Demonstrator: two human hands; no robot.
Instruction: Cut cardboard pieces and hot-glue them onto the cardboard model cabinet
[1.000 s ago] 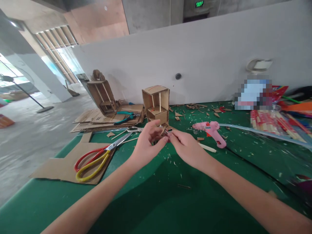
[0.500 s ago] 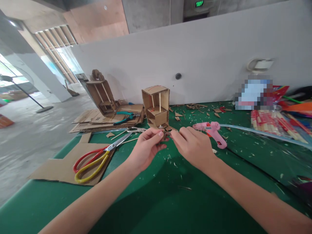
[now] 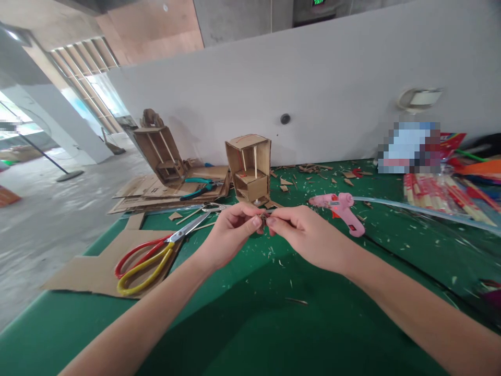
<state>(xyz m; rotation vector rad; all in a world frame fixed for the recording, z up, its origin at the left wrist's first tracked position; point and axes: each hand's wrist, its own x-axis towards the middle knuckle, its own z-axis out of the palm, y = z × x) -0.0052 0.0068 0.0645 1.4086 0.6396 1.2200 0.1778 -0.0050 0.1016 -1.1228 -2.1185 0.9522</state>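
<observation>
Both my hands meet above the green table, fingertips pinched on a small brown piece of cardboard (image 3: pixel 263 219) that they mostly cover. My left hand (image 3: pixel 238 225) grips it from the left between thumb and fingers. From the other side my right hand (image 3: pixel 299 230) pinches it, thumb on the near face. Just behind the hands stands a small cardboard box frame (image 3: pixel 253 183) with upright sticks inside. To the right lies a pink glue gun (image 3: pixel 344 209) on its side. Left of the hands, large scissors (image 3: pixel 151 261) with a red and a yellow handle rest on cut cardboard (image 3: pixel 90 269).
A second cardboard frame (image 3: pixel 158 151) leans at the back left on stacked cardboard sheets (image 3: pixel 129 193), beside teal pliers (image 3: pixel 199 188). Cardboard scraps (image 3: pixel 313 168) litter the table's back. Packaged sticks (image 3: pixel 442 196) lie far right. A black cord (image 3: pixel 415 274) trails from the glue gun.
My right hand has turned and come closer to my left, its thumb now showing on the piece. The hands now nearly touch. The view has shifted slightly.
</observation>
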